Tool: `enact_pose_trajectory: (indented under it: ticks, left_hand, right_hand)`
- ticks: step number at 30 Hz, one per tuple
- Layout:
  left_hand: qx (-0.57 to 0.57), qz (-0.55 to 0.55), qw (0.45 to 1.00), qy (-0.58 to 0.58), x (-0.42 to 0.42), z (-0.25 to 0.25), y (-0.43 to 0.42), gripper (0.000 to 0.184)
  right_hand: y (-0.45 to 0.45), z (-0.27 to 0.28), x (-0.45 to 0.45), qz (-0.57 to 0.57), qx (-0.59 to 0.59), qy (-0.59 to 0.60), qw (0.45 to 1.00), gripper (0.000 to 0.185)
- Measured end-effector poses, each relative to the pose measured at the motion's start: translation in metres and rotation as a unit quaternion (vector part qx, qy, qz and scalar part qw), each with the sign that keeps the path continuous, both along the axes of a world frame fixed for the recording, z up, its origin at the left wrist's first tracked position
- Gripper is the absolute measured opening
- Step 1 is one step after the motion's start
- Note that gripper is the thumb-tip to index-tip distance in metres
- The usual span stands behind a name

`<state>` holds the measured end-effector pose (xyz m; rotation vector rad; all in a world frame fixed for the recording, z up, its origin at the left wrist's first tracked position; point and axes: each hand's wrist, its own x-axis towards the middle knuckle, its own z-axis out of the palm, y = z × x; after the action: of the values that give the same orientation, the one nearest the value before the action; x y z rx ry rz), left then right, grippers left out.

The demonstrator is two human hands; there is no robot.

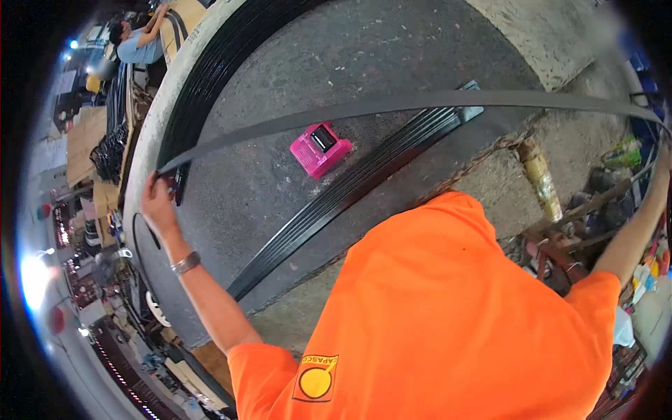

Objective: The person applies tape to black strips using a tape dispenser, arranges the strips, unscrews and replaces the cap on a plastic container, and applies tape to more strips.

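Note:
A long dark flat strip [350,110] bows across the view above the worktable. Its left end is pinched in my left hand [158,201], over the table's left side; a watch is on that wrist. At the far right edge my right hand [663,157] is at the strip's other end, with its fingers too dark and cut off to make out. Below the strip, a bundle of similar black strips [364,166] lies diagonally on the grey table [238,189]. Between them sits a pink device [320,150] with a dark window.
More black strips [203,77] curve along the table's pale rim [150,119]. Off the near edge at right are a wrapped roll [539,180] and piled clutter. Another person [138,43] works at a table at the upper left. Boxes and goods line the left side.

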<state>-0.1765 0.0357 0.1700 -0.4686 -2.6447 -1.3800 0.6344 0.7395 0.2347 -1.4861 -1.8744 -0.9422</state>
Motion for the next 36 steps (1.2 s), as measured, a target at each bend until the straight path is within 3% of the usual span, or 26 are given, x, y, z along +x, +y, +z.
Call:
enact_pose_trajectory:
  ticks: [2, 4, 5, 6, 7, 9, 12, 14, 17, 20, 23, 24, 27, 28, 31, 33, 35, 36]
  left_hand:
    - [0.231, 0.051, 0.962, -0.136, 0.011, 0.020, -0.024, 0.032]
    - [0.322, 0.066, 0.935, -0.133, -0.004, 0.005, -0.069, 0.030]
    - [0.368, 0.072, 0.918, -0.128, -0.019, -0.007, -0.099, 0.030]
    - [0.432, 0.077, 0.886, -0.151, -0.032, -0.022, -0.130, 0.024]
    - [0.462, 0.078, 0.868, -0.163, -0.027, -0.034, -0.147, 0.022]
    - [0.518, 0.077, 0.831, -0.188, -0.013, -0.058, -0.176, 0.018]
    - [0.568, 0.164, 0.786, -0.181, 0.008, -0.120, -0.214, 0.015]
    - [0.602, 0.187, 0.752, -0.192, 0.023, -0.176, -0.238, 0.014]
    - [0.629, 0.277, 0.695, -0.208, 0.050, -0.237, -0.248, 0.013]
    - [0.594, 0.303, 0.694, -0.270, 0.079, -0.245, -0.239, 0.013]
    - [0.509, 0.238, 0.772, -0.297, 0.076, -0.282, -0.266, 0.019]
    - [0.562, 0.295, 0.706, -0.315, 0.079, -0.270, -0.261, 0.022]
    - [0.503, 0.274, 0.756, -0.318, 0.075, -0.270, -0.266, 0.022]
    - [0.566, 0.283, 0.701, -0.327, 0.079, -0.256, -0.259, 0.024]
    - [0.495, 0.294, 0.738, -0.353, 0.082, -0.229, -0.246, 0.030]
    - [0.404, 0.258, 0.809, -0.339, 0.097, -0.210, -0.233, 0.047]
    - [0.177, 0.261, 0.891, -0.326, 0.101, -0.202, -0.219, 0.047]
    - [0.020, 0.216, 0.946, -0.241, 0.104, -0.206, -0.218, 0.045]
  right_hand:
    - [0.050, -0.037, -0.056, 0.107, -0.086, 0.101, 0.985, 0.050]
    - [0.104, -0.063, -0.109, 0.223, -0.224, 0.303, 0.899, 0.040]
    - [0.083, -0.056, -0.165, 0.244, -0.280, 0.324, 0.870, 0.040]
    - [0.052, -0.061, -0.221, 0.334, -0.324, 0.475, 0.747, 0.037]
    - [0.060, -0.071, -0.260, 0.338, -0.357, 0.499, 0.714, 0.037]
    - [0.041, -0.097, -0.331, 0.394, -0.405, 0.569, 0.597, 0.035]
    - [0.031, -0.170, -0.405, 0.456, -0.500, 0.621, 0.396, 0.029]
    - [0.016, -0.212, -0.431, 0.409, -0.589, 0.582, 0.383, 0.016]
    - [-0.026, -0.239, -0.437, 0.304, -0.589, 0.634, 0.398, 0.033]
    - [-0.028, -0.262, -0.418, 0.242, -0.602, 0.638, 0.415, 0.039]
    - [-0.057, -0.249, -0.402, 0.201, -0.623, 0.545, 0.525, 0.027]
    - [-0.062, -0.249, -0.397, 0.193, -0.628, 0.497, 0.567, 0.027]
    - [-0.056, -0.284, -0.391, 0.260, -0.587, 0.334, 0.690, 0.030]
    - [-0.056, -0.296, -0.391, 0.296, -0.559, 0.275, 0.724, 0.031]
    - [-0.135, -0.258, -0.417, 0.280, -0.518, 0.076, 0.805, 0.036]
    - [-0.204, -0.227, -0.444, 0.239, -0.523, 0.000, 0.818, 0.035]
    - [-0.241, -0.226, -0.461, 0.265, -0.501, -0.063, 0.821, 0.037]
    - [-0.254, -0.233, -0.467, 0.270, -0.500, -0.083, 0.818, 0.040]
